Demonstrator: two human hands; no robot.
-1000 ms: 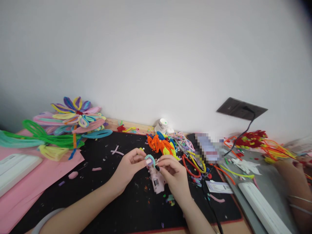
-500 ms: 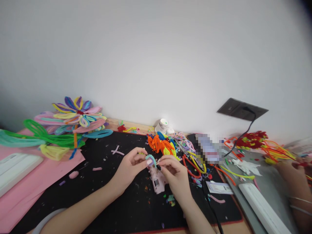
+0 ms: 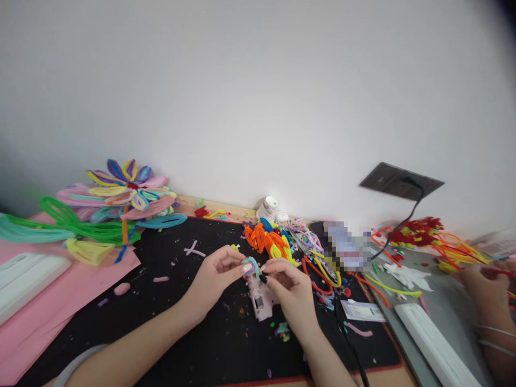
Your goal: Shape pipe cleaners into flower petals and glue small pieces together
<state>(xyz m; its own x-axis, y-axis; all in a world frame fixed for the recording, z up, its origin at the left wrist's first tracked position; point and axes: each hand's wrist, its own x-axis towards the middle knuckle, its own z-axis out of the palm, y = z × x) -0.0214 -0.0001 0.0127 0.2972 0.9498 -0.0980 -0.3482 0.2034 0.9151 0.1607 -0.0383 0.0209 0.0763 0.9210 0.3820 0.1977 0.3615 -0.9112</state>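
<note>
My left hand (image 3: pixel 223 269) is closed, its thumb and fingers pinching a small curled pipe-cleaner piece (image 3: pixel 253 264) in turquoise and lilac. The fingers of my right hand (image 3: pixel 292 285) press together at the right edge of that same piece; a dark spot shows at their tips. Just under both hands a pale pink object (image 3: pixel 264 309) with a grey patch lies on the black mat (image 3: pixel 193 344), its upper part covered by my fingers. Behind my hands sits a heap of orange pipe-cleaner loops (image 3: pixel 264 239) with yellow and blue ones.
A large multicoloured pipe-cleaner flower (image 3: pixel 131 188) rests at the left on pink sheets (image 3: pixel 105 285). A partly blurred phone (image 3: pixel 349 250) stands at the right, near a black cable (image 3: pixel 350 344). Another person's hand (image 3: pixel 484 290) works at the far right. White power strips (image 3: pixel 435 344) lie nearby.
My fingers have shifted slightly around the curled piece, and more of its lilac part shows. The other person's hand at the right has moved a little.
</note>
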